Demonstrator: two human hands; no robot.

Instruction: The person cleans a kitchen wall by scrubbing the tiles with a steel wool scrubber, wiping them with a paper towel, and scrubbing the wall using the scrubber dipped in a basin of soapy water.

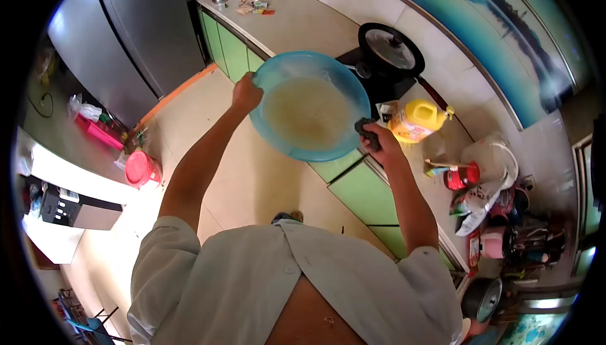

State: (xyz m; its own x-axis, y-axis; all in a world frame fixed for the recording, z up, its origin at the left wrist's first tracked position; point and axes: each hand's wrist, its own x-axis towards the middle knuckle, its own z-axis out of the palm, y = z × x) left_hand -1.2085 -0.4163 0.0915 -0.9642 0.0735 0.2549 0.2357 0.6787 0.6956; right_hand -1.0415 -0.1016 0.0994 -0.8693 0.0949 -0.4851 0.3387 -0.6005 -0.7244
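A translucent blue basin (pixel 284 66) with cloudy, yellowish water (pixel 309 111) in it is held in front of my body, over the floor and the counter's edge. My left hand (pixel 247 94) is closed around its left rim. At the lower right rim, my right hand (pixel 386 144) is closed on a dark grey rag (pixel 365 133), which is bunched against the basin's edge. Whether the right fingers also hook under the rim is hidden.
Beside my right hand stands a yellow jug (pixel 413 121) on the counter. Behind it, a lidded black pan (pixel 392 51) sits on the stove (pixel 353 67). Red-lidded jar (pixel 462 176) and bags lie further right. A grey fridge (pixel 145 35) and red bucket (pixel 142 169) are left.
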